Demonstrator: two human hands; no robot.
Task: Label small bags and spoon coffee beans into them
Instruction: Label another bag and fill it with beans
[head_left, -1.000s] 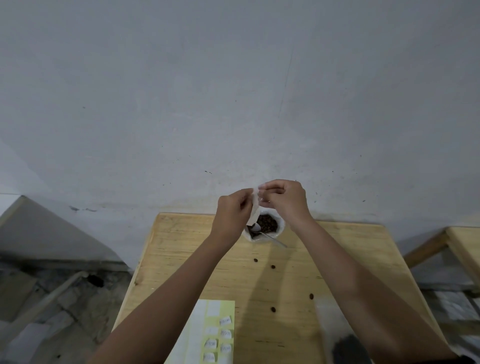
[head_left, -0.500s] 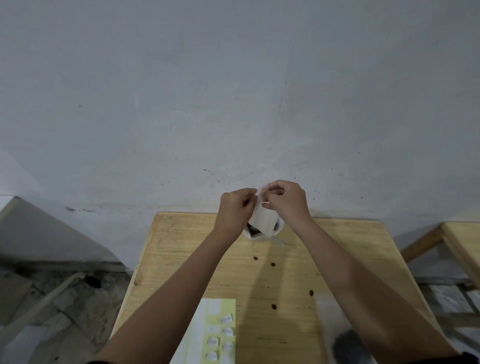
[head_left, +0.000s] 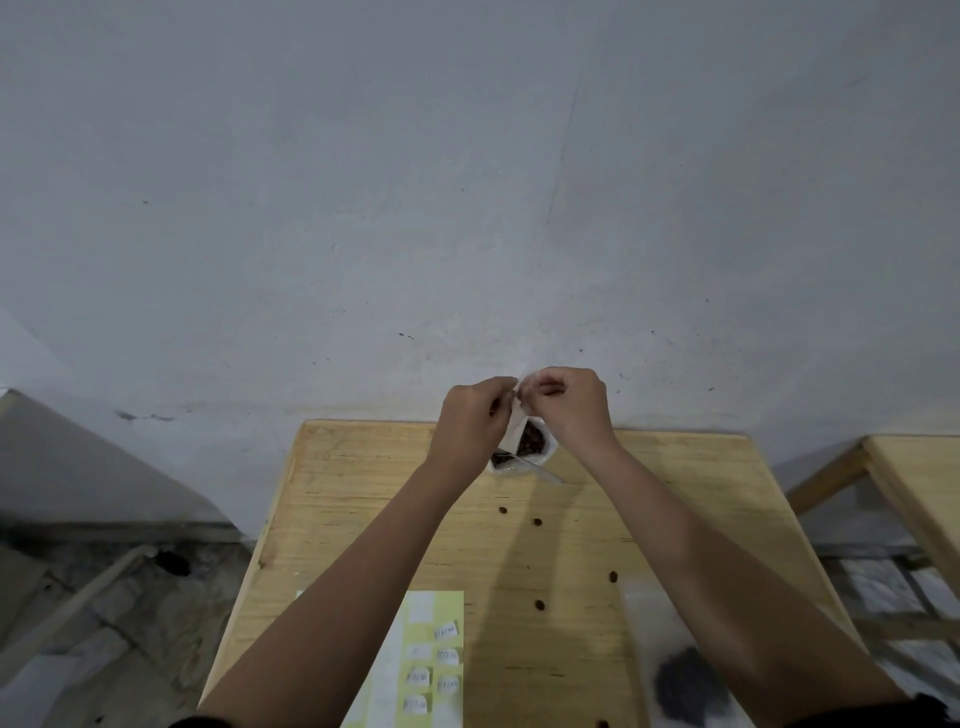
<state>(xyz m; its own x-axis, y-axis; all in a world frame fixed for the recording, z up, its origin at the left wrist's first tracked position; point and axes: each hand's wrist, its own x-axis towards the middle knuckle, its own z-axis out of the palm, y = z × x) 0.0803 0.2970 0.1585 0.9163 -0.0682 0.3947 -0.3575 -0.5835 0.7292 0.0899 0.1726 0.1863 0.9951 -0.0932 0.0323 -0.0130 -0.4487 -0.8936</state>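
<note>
Small bag (head_left: 515, 435), white, at frame centre just above the far edge of the table (head_left: 363, 493), held over an open pouch of coffee beans (head_left: 534, 442) with a spoon (head_left: 543, 470) resting in it. I read both grips as clenched on it: left hand (head_left: 470, 431) and right hand (head_left: 569, 410) each pinch its top edge, fingertips nearly meeting. Loose beans (head_left: 537, 521) lie scattered mid-table; lower frame, I note a yellow label sheet (head_left: 439, 660) just right of the left forearm and a blurred clear bag (head_left: 685, 680) with dark contents at lower right.
</note>
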